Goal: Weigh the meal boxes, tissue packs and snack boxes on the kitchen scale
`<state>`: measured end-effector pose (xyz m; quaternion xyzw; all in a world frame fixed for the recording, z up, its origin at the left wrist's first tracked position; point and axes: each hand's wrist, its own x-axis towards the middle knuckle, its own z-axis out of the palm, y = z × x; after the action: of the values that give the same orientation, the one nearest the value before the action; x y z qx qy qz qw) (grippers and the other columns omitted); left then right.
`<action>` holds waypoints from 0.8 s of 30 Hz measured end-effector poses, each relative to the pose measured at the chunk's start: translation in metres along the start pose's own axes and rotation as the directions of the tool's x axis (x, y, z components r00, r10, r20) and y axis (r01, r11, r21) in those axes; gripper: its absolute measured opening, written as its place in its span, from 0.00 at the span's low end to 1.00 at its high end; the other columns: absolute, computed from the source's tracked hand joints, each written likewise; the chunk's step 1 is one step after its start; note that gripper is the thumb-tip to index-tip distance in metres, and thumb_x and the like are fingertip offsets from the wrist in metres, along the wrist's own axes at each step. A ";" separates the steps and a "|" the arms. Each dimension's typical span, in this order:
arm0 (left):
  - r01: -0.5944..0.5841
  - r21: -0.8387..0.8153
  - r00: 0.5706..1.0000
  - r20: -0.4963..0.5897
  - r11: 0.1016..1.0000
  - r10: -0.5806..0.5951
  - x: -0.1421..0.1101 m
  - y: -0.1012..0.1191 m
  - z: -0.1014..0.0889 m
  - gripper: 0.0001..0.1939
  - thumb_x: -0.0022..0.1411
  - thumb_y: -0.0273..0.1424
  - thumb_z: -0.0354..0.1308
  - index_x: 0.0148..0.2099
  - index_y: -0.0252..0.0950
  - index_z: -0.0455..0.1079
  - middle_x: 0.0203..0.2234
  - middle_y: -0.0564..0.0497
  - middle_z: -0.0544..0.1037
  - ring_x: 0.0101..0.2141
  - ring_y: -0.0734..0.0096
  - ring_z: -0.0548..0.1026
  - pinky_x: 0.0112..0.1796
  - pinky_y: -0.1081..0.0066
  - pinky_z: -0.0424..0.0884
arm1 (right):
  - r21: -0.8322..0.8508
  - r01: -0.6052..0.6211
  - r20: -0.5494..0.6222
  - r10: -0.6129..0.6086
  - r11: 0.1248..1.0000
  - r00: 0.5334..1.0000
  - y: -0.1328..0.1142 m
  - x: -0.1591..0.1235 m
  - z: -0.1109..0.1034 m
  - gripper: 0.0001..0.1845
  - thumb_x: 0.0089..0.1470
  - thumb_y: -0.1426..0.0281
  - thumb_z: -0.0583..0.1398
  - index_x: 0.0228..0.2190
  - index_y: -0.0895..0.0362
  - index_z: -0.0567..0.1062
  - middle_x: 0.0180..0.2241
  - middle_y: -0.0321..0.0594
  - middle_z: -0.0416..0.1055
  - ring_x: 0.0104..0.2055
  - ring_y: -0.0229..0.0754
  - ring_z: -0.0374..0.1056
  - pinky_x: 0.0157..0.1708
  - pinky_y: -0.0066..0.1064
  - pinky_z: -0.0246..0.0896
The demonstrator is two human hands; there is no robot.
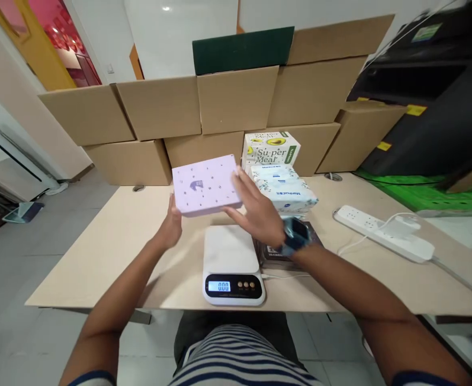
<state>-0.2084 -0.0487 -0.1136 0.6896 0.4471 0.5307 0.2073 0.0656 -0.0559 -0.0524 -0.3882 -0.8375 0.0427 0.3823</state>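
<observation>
A flat lilac box (209, 185) with small dark marks is held up between both my hands, above the far side of a white digital scale (230, 249). Along the box's left edge my left hand (171, 225) grips it, its fingers mostly hidden behind. My right hand (260, 212), with a watch (296, 233) at the wrist, holds the right edge, fingers on top and thumb at the near side. The scale's lit display (219, 286) reads 0.00, and its plate bears nothing.
Right of the scale are tissue packs (286, 194), a white Su-per Meal box (271, 149) and a dark box (278, 260), partly behind my right wrist. A white power strip (384, 233) lies farther right. Stacked cardboard boxes (159, 110) line the table's (111, 241) back edge.
</observation>
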 end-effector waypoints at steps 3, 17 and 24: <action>0.132 0.125 0.991 0.007 0.983 -0.134 0.021 -0.036 -0.010 0.68 0.60 0.79 0.24 0.72 0.29 0.67 0.73 0.29 0.70 0.76 0.41 0.66 0.78 0.44 0.60 | -0.141 -0.169 0.269 0.202 0.975 0.942 -0.005 0.060 0.033 0.39 0.72 0.63 0.59 0.77 0.62 0.58 0.81 0.57 0.42 0.83 0.55 0.51 0.82 0.43 0.55; 0.348 0.399 0.937 -0.178 0.848 -0.301 0.010 -0.120 -0.020 0.30 0.79 0.47 0.48 0.72 0.34 0.66 0.66 0.33 0.77 0.68 0.44 0.75 0.72 0.34 0.66 | -0.384 0.178 0.636 0.119 0.906 0.763 0.020 0.150 0.161 0.31 0.69 0.56 0.66 0.67 0.56 0.71 0.70 0.51 0.65 0.71 0.55 0.66 0.71 0.58 0.68; 0.353 0.479 0.935 -0.208 0.804 -0.287 0.000 -0.131 -0.013 0.33 0.75 0.33 0.52 0.76 0.25 0.58 0.75 0.27 0.65 0.75 0.46 0.66 0.78 0.43 0.59 | -0.428 0.081 0.610 0.223 0.900 0.760 0.022 0.198 0.198 0.29 0.70 0.56 0.65 0.64 0.57 0.73 0.65 0.50 0.70 0.65 0.51 0.71 0.65 0.52 0.74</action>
<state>-0.2726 0.0156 -0.2085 0.5991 0.6933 0.3932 0.0760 -0.1346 0.1392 -0.0792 -0.4561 -0.8895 0.0030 -0.0267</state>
